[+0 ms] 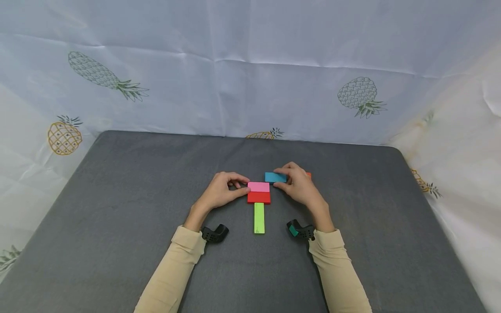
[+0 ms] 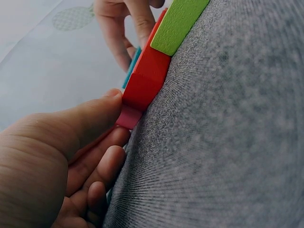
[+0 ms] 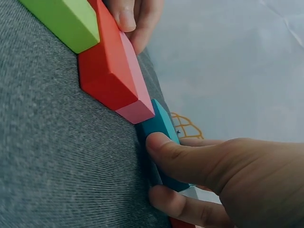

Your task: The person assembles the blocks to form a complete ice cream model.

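Note:
A green block lies lengthwise below a red block, with a pink block against the red one's far side. My left hand touches the left end of the pink block with thumb and fingers, as the left wrist view also shows at the pink block. Beyond the pink block and to its right is a blue block; my right hand pinches it between thumb and fingers. In the right wrist view the blue block sits near the pink block's corner.
Part of an orange-red block shows behind my right hand. The grey table ends at a pineapple-print curtain behind and at the sides. A black device is strapped at each wrist.

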A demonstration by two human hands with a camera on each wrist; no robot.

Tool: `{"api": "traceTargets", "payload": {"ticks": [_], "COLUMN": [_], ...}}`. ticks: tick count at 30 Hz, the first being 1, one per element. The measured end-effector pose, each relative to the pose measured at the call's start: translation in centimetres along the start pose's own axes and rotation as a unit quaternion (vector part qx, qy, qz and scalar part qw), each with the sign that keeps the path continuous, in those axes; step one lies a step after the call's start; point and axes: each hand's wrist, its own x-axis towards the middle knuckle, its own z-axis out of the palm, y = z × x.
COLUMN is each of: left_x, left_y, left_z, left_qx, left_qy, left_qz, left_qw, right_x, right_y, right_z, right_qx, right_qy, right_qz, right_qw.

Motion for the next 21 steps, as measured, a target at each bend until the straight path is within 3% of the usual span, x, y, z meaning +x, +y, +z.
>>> {"api": "traceTargets", "payload": {"ticks": [11, 21], "left_x": [0.06, 0.1], "left_y": [-0.14, -0.18], "left_z": [-0.03, 0.02], "left_qx": [-0.002, 0.001], "left_qy": [-0.001, -0.002], "left_qz": [0.0, 0.002], "left_qw": [1.0, 1.0], "right_x": [0.17, 0.24], "right_y": [-0.25, -0.27], "right_z": [0.42, 0.65], "right_qx": [0.0, -0.02], "right_qy": [-0.029, -0.02], "right_qz": [0.022, 0.007], "right_qw": [0.9993, 0.9996]}}
